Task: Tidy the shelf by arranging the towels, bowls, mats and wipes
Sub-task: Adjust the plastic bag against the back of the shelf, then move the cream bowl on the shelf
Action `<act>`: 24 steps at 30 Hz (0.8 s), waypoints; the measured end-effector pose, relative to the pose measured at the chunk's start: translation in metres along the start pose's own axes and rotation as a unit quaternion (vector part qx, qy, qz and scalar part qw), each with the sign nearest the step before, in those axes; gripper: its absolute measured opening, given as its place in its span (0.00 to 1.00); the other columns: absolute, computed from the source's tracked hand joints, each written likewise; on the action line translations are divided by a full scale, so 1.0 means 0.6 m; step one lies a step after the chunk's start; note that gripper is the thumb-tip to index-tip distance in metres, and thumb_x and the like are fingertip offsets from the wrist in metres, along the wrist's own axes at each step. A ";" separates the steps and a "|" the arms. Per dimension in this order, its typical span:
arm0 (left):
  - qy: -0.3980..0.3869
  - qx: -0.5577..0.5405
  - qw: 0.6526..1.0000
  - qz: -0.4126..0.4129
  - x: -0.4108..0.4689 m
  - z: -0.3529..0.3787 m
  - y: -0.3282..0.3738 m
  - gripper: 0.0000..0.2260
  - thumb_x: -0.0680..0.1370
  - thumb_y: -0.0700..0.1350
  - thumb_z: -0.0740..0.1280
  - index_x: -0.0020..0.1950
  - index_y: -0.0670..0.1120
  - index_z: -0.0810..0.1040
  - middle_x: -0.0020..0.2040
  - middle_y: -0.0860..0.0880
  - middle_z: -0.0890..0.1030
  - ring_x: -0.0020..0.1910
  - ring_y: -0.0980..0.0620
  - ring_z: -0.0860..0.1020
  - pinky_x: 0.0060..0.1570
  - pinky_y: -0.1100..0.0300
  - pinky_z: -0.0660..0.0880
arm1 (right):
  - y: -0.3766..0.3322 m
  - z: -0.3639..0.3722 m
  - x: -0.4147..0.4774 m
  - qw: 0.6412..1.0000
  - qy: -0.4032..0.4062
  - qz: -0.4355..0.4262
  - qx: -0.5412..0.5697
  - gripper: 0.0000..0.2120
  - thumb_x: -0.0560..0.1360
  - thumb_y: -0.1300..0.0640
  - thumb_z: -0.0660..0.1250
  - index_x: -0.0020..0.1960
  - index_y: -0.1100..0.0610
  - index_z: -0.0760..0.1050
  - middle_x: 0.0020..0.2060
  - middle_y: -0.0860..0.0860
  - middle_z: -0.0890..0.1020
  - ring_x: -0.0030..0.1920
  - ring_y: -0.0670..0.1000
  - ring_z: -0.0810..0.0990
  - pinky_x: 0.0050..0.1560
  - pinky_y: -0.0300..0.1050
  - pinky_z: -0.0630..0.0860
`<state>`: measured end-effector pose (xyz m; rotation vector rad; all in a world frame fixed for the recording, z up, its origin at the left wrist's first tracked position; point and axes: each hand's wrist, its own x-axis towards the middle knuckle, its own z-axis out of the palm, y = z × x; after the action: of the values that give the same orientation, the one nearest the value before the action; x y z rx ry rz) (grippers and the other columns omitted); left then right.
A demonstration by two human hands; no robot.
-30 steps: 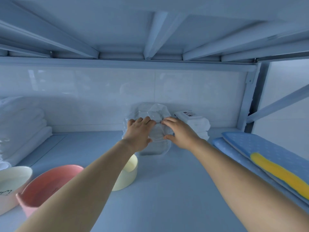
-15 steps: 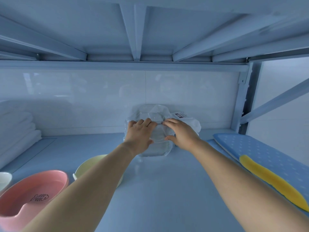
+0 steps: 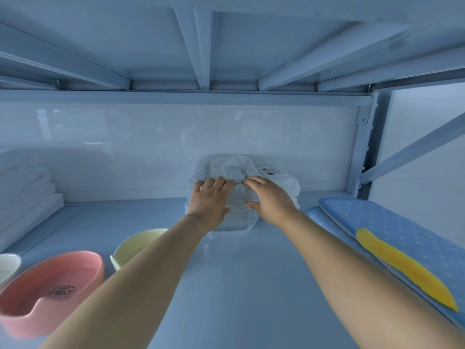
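**Wipes pack [image 3: 222,167] gripped by both hands at the back edge of the shelf**

The wipes pack, wrapped in clear, crinkled plastic, stands on the shelf board [image 3: 239,285] at its back edge, a little right of the middle and up against the white wall [image 3: 125,147]. The left hand [image 3: 211,200] lies over the pack's left half, its fingers [image 3: 216,183] pressed together and bent over the upper part, with the thumb set against the front. The right hand [image 3: 270,200] grips the right half: its fingers also lie close together, the forefinger reaching along the top towards the left hand, and the thumb pinching the plastic from below. The fingertips of the two hands nearly meet at the pack's middle.

Just beside it on the right, partly hidden by the right hand, lies a second pack [image 3: 286,181], white with a small label on top.

Folded white towels [image 3: 25,195] are stacked at the left edge of the board. Along the front left stand a white bowl [image 3: 7,265], cut off by the frame, a pink bowl [image 3: 50,290] with a small fishbone drawing inside, and a yellow bowl [image 3: 136,245] partly behind the left forearm. Blue dotted mats [image 3: 392,222], the upper one bearing a yellow shape, lie layered along the right edge.
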<state>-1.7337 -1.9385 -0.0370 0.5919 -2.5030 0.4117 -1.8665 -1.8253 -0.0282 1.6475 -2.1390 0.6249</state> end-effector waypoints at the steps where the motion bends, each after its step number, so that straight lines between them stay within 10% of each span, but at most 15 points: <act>1: 0.002 0.000 1.000 -0.002 -0.003 0.001 0.002 0.27 0.76 0.51 0.65 0.72 0.52 0.58 0.65 0.53 0.66 0.64 0.49 0.65 0.66 0.56 0.54 | -0.002 0.000 -0.002 1.000 0.000 0.003 -0.002 0.24 0.73 0.56 0.69 0.67 0.54 0.67 0.67 0.46 0.69 0.66 0.49 0.68 0.60 0.44 0.69; 7: -0.026 -0.018 0.999 0.031 -0.006 -0.021 -0.011 0.34 0.73 0.51 0.68 0.74 0.52 0.54 0.68 0.52 0.63 0.67 0.50 0.63 0.68 0.57 0.54 | -0.012 -0.002 -0.006 0.999 -0.008 0.029 -0.021 0.23 0.74 0.55 0.68 0.67 0.55 0.67 0.67 0.46 0.69 0.67 0.49 0.68 0.59 0.46 0.71; 15: -0.079 -0.084 0.992 0.058 -0.066 -0.017 -0.007 0.40 0.76 0.45 0.63 0.75 0.56 0.36 0.76 0.51 0.35 0.75 0.51 0.35 0.74 0.49 0.43 | -0.024 0.001 -0.004 0.997 -0.017 0.070 -0.030 0.24 0.74 0.62 0.66 0.69 0.56 0.64 0.69 0.49 0.66 0.68 0.51 0.65 0.60 0.49 0.72; 24: -0.135 -0.161 0.977 -0.027 -0.173 -0.075 -0.094 0.22 0.77 0.51 0.62 0.71 0.58 0.63 0.71 0.58 0.63 0.71 0.55 0.61 0.63 0.60 0.62 | -0.117 0.043 -0.097 0.992 0.105 -0.046 0.059 0.30 0.74 0.61 0.66 0.73 0.60 0.60 0.72 0.53 0.65 0.72 0.52 0.61 0.68 0.45 0.63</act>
<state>-1.6078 -1.9351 -0.0494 0.6150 -2.7226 -0.1057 -1.7846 -1.8081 -0.0726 1.6480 -1.8986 0.8700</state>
